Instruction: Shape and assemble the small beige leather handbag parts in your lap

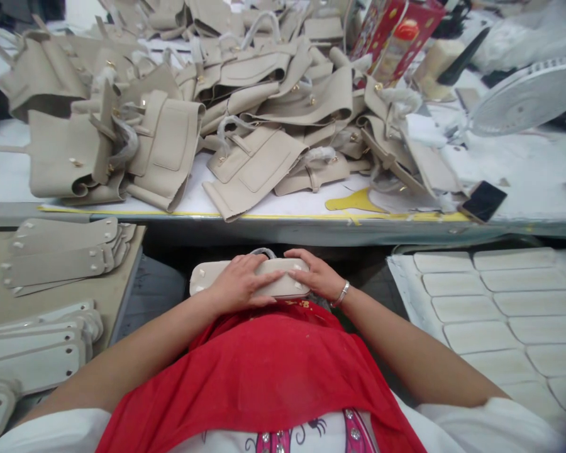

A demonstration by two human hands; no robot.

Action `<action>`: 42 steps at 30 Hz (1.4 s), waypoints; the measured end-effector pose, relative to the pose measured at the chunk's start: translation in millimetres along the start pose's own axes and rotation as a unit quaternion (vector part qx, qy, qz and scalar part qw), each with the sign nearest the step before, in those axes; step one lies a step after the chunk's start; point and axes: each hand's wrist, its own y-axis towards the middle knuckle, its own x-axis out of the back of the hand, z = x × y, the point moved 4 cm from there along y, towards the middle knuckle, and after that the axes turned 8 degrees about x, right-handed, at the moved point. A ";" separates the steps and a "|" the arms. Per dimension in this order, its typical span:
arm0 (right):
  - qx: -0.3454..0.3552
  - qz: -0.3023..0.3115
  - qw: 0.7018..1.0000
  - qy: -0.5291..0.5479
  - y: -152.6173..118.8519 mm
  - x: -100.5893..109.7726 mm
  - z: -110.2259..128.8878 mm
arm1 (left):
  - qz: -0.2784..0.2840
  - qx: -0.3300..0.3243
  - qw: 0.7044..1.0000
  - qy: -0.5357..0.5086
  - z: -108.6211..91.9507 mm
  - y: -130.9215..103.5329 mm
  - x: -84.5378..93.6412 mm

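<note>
1. While both hands rest on it, a long beige bag base [249,279] lies across the lap, on a red apron [264,371], just below the tabletop [283,214] edge.
2. The left hand [238,283] lies flat over the middle of the base, fingers pressed down on top. I think this keeps it from sliding.
3. The right hand [314,274] curls over the right end, with fingertips on the top and the thumb side hidden. It has a grip on that end, maybe to hold the base level.
4. A bracelet [342,294] sits on the right wrist.
5. Up on the tabletop, a big heap of beige bags [207,107] lies in a jumble, well apart from the hands.
6. A phone [483,200] lies near the tabletop edge, and a fan [528,94] sits behind it.
7. On the left, flat straps [61,251] lie stacked in neat fans, close enough to reach.
8. On the right, more bases [495,302] lie in rows on a tray, spaced so they do not touch.
</note>
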 end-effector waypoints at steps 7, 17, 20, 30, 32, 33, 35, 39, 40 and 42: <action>-0.054 -0.012 0.996 0.070 -8.1 4.4 -3.1 | 0.014 0.035 0.998 -0.043 1.3 1.4 1.8; -0.125 -0.037 0.980 0.149 1.0 15.8 -0.7 | -0.020 0.030 0.999 -0.030 1.4 4.0 1.0; -0.129 -0.128 0.979 0.094 -8.3 23.0 0.8 | -0.031 0.002 0.999 -0.042 -5.3 9.0 -0.4; -0.115 -0.128 0.968 -0.184 -41.5 11.8 28.3 | -0.061 0.055 0.991 -0.102 -37.2 49.7 -9.4; -0.111 -0.142 0.957 -0.227 -41.2 12.6 32.3 | -0.060 0.062 0.991 -0.102 -38.6 51.0 -8.3; -0.114 -0.146 0.954 -0.237 -41.0 13.1 32.8 | -0.058 0.064 0.991 -0.105 -38.6 50.9 -7.5; -0.124 -0.141 0.952 -0.242 -40.4 13.6 31.0 | -0.055 0.066 0.990 -0.109 -37.6 50.2 -6.3; -0.143 -0.135 0.958 -0.210 -38.7 11.6 21.9 | -0.050 0.069 0.990 -0.116 -34.8 49.8 -8.2; -0.146 -0.139 0.959 -0.201 -38.1 10.8 19.5 | -0.053 0.069 0.989 -0.117 -34.4 50.1 -9.2; -0.148 -0.150 0.959 -0.189 -37.0 9.3 15.5 | -0.067 0.073 0.988 -0.119 -33.1 50.8 -11.1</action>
